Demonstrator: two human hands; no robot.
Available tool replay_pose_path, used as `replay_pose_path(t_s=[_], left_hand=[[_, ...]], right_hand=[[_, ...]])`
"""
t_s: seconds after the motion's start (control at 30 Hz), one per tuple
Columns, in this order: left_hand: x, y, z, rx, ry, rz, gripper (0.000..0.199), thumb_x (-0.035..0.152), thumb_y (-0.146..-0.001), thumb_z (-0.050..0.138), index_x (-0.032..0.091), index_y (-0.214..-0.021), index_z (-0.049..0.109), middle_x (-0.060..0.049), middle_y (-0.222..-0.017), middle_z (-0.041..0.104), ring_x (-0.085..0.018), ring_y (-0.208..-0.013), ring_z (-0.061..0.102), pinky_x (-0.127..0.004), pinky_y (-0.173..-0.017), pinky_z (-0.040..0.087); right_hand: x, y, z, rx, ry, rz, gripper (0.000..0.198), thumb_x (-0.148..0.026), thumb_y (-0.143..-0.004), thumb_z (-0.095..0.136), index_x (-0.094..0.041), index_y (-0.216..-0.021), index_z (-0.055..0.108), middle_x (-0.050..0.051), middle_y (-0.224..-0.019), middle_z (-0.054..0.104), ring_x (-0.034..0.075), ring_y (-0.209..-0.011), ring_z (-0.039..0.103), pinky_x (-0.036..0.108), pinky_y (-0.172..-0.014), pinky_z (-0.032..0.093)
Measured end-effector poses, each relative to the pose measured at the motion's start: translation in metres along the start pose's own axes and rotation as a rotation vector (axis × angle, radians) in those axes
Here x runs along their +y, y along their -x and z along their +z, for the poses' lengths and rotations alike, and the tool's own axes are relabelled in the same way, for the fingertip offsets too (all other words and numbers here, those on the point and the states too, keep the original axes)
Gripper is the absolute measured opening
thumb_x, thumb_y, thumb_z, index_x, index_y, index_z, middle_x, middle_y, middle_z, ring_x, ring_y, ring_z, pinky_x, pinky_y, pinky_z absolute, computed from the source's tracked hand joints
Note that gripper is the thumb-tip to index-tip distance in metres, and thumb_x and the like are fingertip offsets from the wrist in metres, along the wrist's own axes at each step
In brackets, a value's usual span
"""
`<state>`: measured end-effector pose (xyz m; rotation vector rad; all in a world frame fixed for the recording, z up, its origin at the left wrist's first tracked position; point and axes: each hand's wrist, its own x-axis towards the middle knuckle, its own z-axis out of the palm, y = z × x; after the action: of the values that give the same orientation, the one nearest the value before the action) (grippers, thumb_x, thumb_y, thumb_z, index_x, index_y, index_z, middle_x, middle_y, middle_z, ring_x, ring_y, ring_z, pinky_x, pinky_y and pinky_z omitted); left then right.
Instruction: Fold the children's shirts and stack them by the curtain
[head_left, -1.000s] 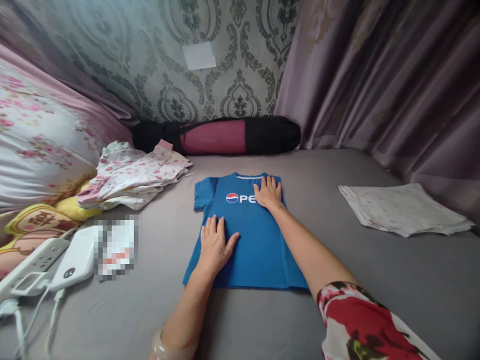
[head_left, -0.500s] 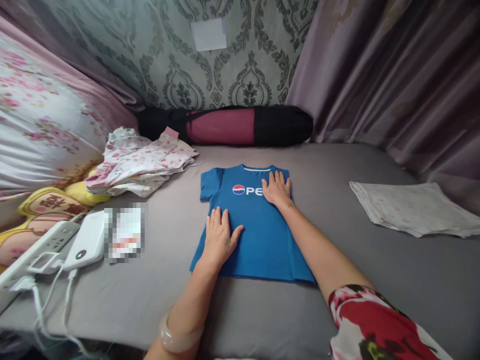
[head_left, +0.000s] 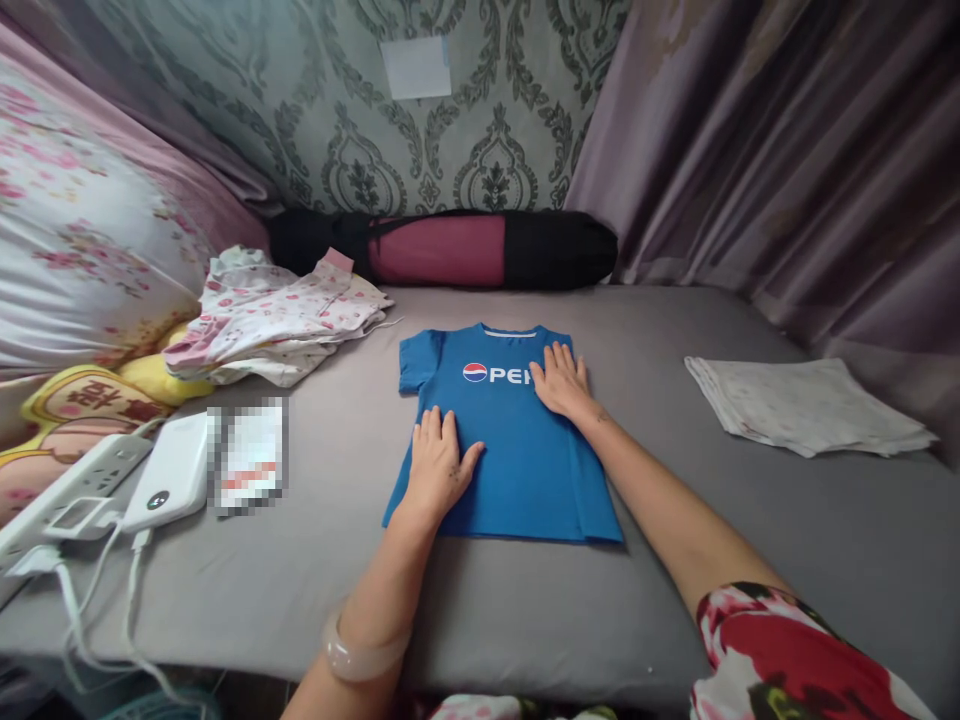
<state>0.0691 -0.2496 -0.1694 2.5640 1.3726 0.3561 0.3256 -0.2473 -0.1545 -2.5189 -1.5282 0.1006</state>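
Watching remotely, I saw the left hand (head_left: 437, 470) flat, unclenched, on the blue T-shirt (head_left: 521, 470), which lay on the gray sheet (head_left: 525, 600); a dragging palm could have wrinkled it. Farther up, the right hand (head_left: 562, 383) rested outspread near the collar (head_left: 510, 333), gripping nothing.

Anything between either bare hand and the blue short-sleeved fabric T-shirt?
Nothing visible: the left hand rests on the blue short-sleeved fabric T-shirt, near its left side, and the right hand at its upper right, covering part of the white lettering.
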Motion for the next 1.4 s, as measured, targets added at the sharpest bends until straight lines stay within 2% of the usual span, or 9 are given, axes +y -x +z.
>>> replay_pose_path(t_s=[0.2,0.4,0.53,0.7,0.9,1.0,1.23,1.4], left_hand=[[-0.002,0.0,0.003,0.036,0.007,0.013,0.068,0.052,-0.091,0.046,0.003,-0.138,0.041,-0.03,-0.147,0.036,-0.039,-0.14,0.03,-0.056,-0.11,0.03],[-0.003,-0.001,0.0,0.026,0.017,0.013,0.068,0.051,-0.09,0.049,0.003,-0.137,0.042,-0.03,-0.147,0.036,-0.039,-0.14,0.03,-0.057,-0.11,0.03],[-0.003,-0.001,-0.001,0.031,0.015,0.021,0.066,0.05,-0.09,0.05,0.004,-0.137,0.042,-0.03,-0.146,0.037,-0.04,-0.14,0.031,-0.057,-0.11,0.031],[0.002,-0.001,-0.007,-0.011,-0.016,0.022,0.067,0.047,-0.09,0.051,-0.001,-0.136,0.042,-0.032,-0.146,0.036,-0.041,-0.139,0.031,-0.055,-0.112,0.029],[0.001,-0.001,-0.006,-0.001,-0.008,0.032,0.065,0.047,-0.09,0.05,0.001,-0.136,0.042,-0.03,-0.146,0.037,-0.041,-0.139,0.032,-0.056,-0.111,0.03],[-0.002,-0.001,-0.003,0.03,0.0,0.052,0.063,0.048,-0.09,0.048,0.004,-0.135,0.043,-0.029,-0.145,0.039,-0.04,-0.139,0.033,-0.058,-0.109,0.031],[-0.002,0.0,-0.004,0.018,0.011,0.048,0.063,0.048,-0.09,0.047,0.003,-0.135,0.043,-0.031,-0.145,0.037,-0.04,-0.139,0.032,-0.057,-0.11,0.03],[-0.002,-0.001,-0.004,0.021,0.027,0.047,0.062,0.048,-0.09,0.047,0.005,-0.135,0.043,-0.029,-0.146,0.038,-0.039,-0.139,0.032,-0.058,-0.109,0.03]], right_hand=[[-0.002,0.007,0.011,0.045,0.017,0.013,0.07,-0.048,-0.098,0.015,-0.001,-0.149,0.029,0.016,-0.157,0.025,0.027,-0.146,0.017,0.041,-0.118,0.014],[0.002,0.007,0.003,0.036,-0.101,0.035,0.069,-0.046,-0.098,0.011,-0.003,-0.149,0.028,0.015,-0.157,0.024,0.024,-0.146,0.016,0.04,-0.118,0.016],[0.01,0.032,-0.004,-0.028,-0.129,-0.003,0.07,-0.047,-0.098,0.01,-0.003,-0.151,0.023,0.015,-0.159,0.018,0.023,-0.147,0.012,0.038,-0.119,0.015],[0.012,0.073,-0.003,-0.054,-0.013,-0.051,0.071,-0.048,-0.098,0.013,-0.003,-0.152,0.021,0.014,-0.159,0.017,0.024,-0.147,0.012,0.04,-0.119,0.01],[0.007,0.078,-0.001,-0.009,0.022,-0.059,0.069,-0.048,-0.098,0.014,-0.003,-0.151,0.025,0.013,-0.159,0.021,0.024,-0.147,0.015,0.039,-0.119,0.011],[0.007,0.085,-0.004,-0.029,0.002,-0.052,0.069,-0.048,-0.098,0.013,-0.005,-0.151,0.024,0.013,-0.159,0.02,0.023,-0.147,0.014,0.04,-0.119,0.012],[0.002,0.126,-0.006,-0.096,0.003,-0.065,0.071,-0.051,-0.097,0.015,-0.006,-0.153,0.02,0.012,-0.16,0.014,0.023,-0.148,0.009,0.041,-0.12,0.01],[0.0,0.128,-0.008,-0.097,0.015,-0.055,0.071,-0.049,-0.098,0.016,-0.004,-0.152,0.021,0.013,-0.16,0.014,0.024,-0.148,0.009,0.042,-0.12,0.009]])
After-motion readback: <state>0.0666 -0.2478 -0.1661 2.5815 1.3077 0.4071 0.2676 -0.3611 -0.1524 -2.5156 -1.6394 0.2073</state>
